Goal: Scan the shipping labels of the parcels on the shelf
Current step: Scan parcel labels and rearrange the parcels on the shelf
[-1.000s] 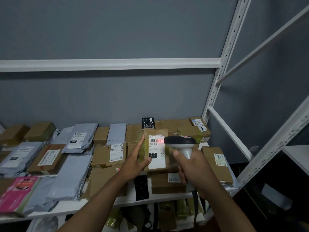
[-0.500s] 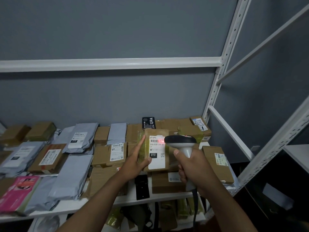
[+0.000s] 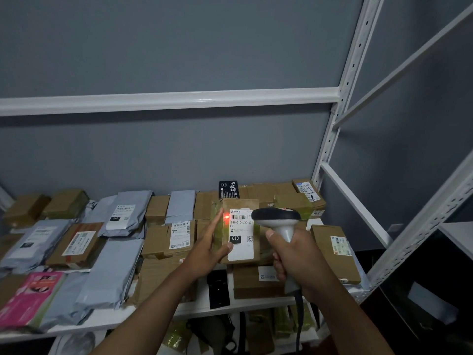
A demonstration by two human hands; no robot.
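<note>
— What is the person wearing on the arms?
— No sleeve shows; both forearms are bare from the bottom edge of the view up to the wrists.
— Anything on the left hand (image 3: 204,252) or the right hand (image 3: 294,254)?
— No glove, ring, watch or band on either; short nails.

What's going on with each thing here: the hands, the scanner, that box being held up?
Left hand: holds the box tilted up.
Brown cardboard box with white label: raised, red light spot at its barcode.
Grey handheld scanner: aimed at the label.
Right hand: grips the scanner's handle.
</note>
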